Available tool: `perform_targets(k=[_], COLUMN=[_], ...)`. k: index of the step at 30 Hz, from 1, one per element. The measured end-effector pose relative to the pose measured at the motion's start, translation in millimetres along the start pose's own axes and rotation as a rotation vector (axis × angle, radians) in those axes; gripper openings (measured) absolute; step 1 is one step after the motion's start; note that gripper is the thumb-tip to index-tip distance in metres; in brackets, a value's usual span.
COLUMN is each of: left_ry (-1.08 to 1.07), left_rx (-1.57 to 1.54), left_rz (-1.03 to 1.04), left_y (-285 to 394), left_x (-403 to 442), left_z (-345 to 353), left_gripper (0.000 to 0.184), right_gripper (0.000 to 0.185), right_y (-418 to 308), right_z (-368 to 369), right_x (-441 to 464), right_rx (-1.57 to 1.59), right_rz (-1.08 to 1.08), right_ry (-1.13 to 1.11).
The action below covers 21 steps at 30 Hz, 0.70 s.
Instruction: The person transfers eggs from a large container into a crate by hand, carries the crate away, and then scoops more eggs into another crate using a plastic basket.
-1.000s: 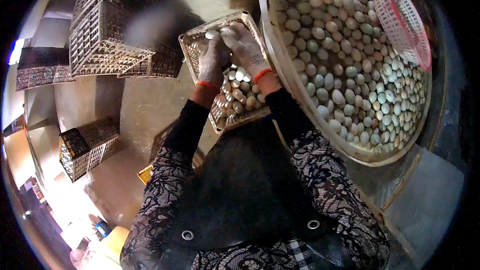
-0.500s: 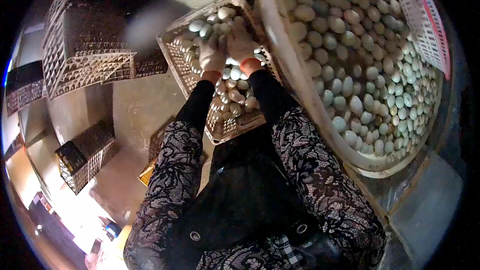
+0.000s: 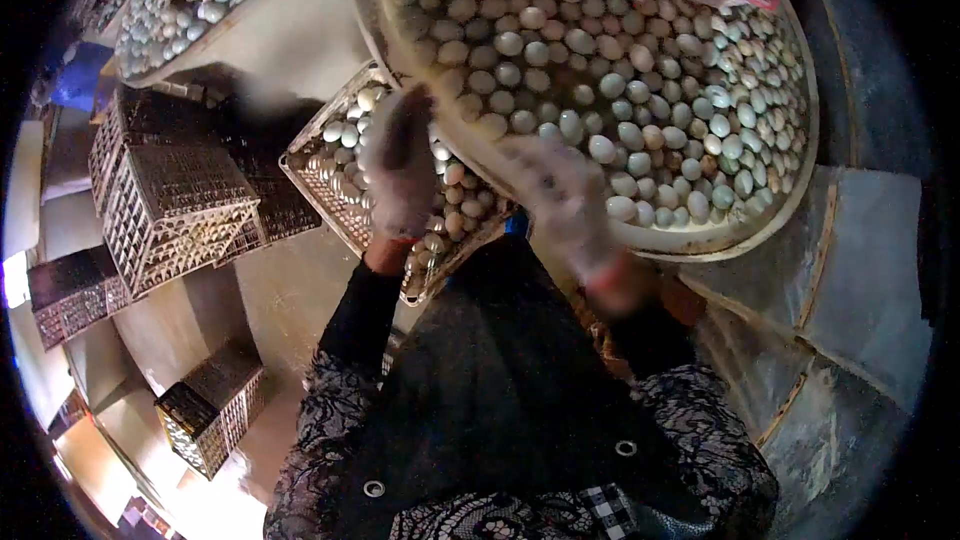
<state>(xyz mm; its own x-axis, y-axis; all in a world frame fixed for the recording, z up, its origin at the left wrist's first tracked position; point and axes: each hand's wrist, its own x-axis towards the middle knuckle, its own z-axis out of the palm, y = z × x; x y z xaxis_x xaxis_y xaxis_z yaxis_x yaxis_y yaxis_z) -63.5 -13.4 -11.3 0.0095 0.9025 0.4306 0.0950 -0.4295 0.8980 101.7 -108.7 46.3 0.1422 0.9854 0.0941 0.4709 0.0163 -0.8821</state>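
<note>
Left hand (image 3: 404, 175), in the head view, is held over the eggs (image 3: 470, 195) in the crate (image 3: 325, 202); right hand (image 3: 565, 190) is poised at the rim of the tub (image 3: 700, 244), where more eggs are heaped. Whether either is grasping anything cannot be told through blur. Crate-filling by hand seems underway; gentle scooping would be called for next.

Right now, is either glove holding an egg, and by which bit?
I can't tell: nothing shows held in the left hand over the crate, and the right hand, by the tub rim, is blurred.
</note>
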Motion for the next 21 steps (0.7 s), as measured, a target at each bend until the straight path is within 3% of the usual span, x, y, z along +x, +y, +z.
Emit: perform_targets(k=[2, 4, 8, 9, 12, 14, 16, 17, 19, 20, 21], left_ry=[-0.236, -0.692, -0.916, -0.877, -0.848, -1.063, -0.972, -0.849, -0.701, -0.631, -0.596], left_rx=[-0.157, -0.046, 0.193, 0.127, 0.114, 0.842, 0.854, 0.589, 0.328, 0.279, 0.251], left_rz=[-0.336, -0.549, -0.547, -0.829, -1.051, -0.209, -0.229, -0.483, -0.726, -0.853, -0.918], left_y=[25, 5, -19, -22, -83, -87, -100, -136, -125, -65, -48], left_x=[0, 7, 23, 25, 12, 1, -10, -17, -16, -6, -5], left_z=[44, 72, 110, 119, 145, 151, 160, 168, 169, 166, 167], left_gripper=[0.025, 0.041, 0.053, 0.053, 0.055, 0.060, 0.065, 0.066, 0.067, 0.069, 0.070], right_gripper=[0.030, 0.042, 0.051, 0.055, 0.057, 0.060, 0.063, 0.065, 0.069, 0.071, 0.061], right_y=[43, 70, 116, 118, 150, 179, 209, 224, 259, 281, 231], right_z=[-43, -71, -81, -77, -57, -38, -16, -6, 20, 36, 15], right_x=[-1, 5, 18, 25, 43, 55, 68, 74, 89, 96, 86], right_rx=[-0.373, -0.146, -0.231, -0.103, 0.029, 0.055, 0.055, 0.046, 0.019, -0.012, 0.126], right_rz=[-0.171, 0.412, 0.362, 0.414, 0.479, 0.520, 0.552, 0.563, 0.577, 0.585, 0.603], right_ry=[0.025, -0.083, -0.233, -0.184, -0.127, -0.108, -0.102, -0.103, -0.109, -0.104, -0.062])
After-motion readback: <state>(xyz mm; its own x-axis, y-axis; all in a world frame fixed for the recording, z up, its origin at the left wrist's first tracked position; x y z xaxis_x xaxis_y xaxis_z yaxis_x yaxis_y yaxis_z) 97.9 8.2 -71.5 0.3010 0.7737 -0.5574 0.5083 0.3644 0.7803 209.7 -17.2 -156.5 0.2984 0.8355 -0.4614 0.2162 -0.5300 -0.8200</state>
